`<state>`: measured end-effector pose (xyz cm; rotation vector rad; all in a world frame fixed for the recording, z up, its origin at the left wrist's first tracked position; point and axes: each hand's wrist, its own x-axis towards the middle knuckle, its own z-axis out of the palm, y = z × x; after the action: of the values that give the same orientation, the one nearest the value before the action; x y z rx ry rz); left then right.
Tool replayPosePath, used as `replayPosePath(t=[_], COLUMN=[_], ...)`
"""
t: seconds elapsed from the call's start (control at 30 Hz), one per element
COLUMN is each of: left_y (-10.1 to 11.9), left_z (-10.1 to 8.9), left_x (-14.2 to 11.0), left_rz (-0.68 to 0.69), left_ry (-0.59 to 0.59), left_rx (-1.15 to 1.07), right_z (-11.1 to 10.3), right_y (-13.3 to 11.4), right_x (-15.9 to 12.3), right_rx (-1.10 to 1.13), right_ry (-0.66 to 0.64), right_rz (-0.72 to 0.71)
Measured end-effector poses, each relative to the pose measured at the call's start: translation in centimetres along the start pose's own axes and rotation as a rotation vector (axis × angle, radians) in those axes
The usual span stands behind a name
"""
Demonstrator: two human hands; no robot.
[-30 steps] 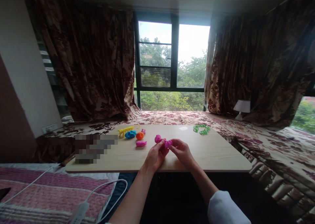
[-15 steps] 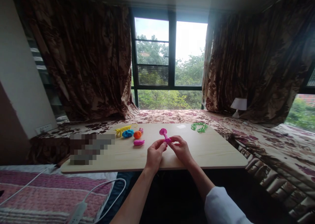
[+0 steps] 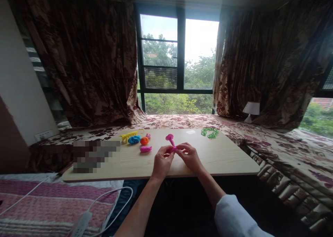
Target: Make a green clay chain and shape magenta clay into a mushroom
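Above the near part of the light wooden table point(image 3: 221, 160), both hands pinch one bright pink modelling clay piece point(image 3: 170, 139). It has a stalk with a flared, rounded head that points up and away from me. My left hand point(image 3: 162, 160) grips its lower end from the left, thumb against fingertips. From the right, my right hand point(image 3: 189, 156) pinches the same end, its fingertips nearly meeting the left ones. The fingers partly cover that lower end. Left of my hands lies a separate pink clay lump point(image 3: 146, 149), with an orange lump point(image 3: 144, 141) behind it.
Farther left sit a blue lump point(image 3: 134, 139) and a yellow piece point(image 3: 129, 136). A small pink piece point(image 3: 148, 136) touches or nears the orange one. Green looped strands point(image 3: 209, 132) lie at the back right. A white lamp point(image 3: 251, 109) stands beyond the table, and a power strip point(image 3: 81, 225) rests lower left.
The pink clay's head has tilted slightly to the left, and its stalk leans more. Both hands keep their pinch on it. The whole view has shifted a little.
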<state>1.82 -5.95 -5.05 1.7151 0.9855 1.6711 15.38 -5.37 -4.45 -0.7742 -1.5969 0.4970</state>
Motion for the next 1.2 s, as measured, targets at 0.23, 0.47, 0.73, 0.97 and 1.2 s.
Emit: replayPosePath(t=[0.23,0.47,0.73,0.97,1.2], left_y=[-0.2,0.0,-0.1,-0.3,-0.3], left_z=[-0.7,-0.9,-0.7,-0.8,-1.2], left_x=[0.2,0.3,0.1,0.1,0.4], left_rz=[-0.082,-0.093,-0.073,-0.082,-0.170], left_ry=[-0.078,-0.052,-0.104,-0.163,-0.063], left_rx=[-0.110,-0.132,-0.142,-0.054,-0.203], right_z=[-0.2,0.0,-0.2,-0.3,-0.1], right_y=[0.0,0.0,-0.2,-0.7,-0.6], right_x=[0.0,0.0,-0.1,-0.1,0.1], right_rx=[-0.041,-0.048,-0.160,-0.224,-0.068], right_ry=[-0.027,-0.058,-0.015,0.007,0.022], right_rz=[-0.049,-0.038,-0.084,-0.116,-0.028])
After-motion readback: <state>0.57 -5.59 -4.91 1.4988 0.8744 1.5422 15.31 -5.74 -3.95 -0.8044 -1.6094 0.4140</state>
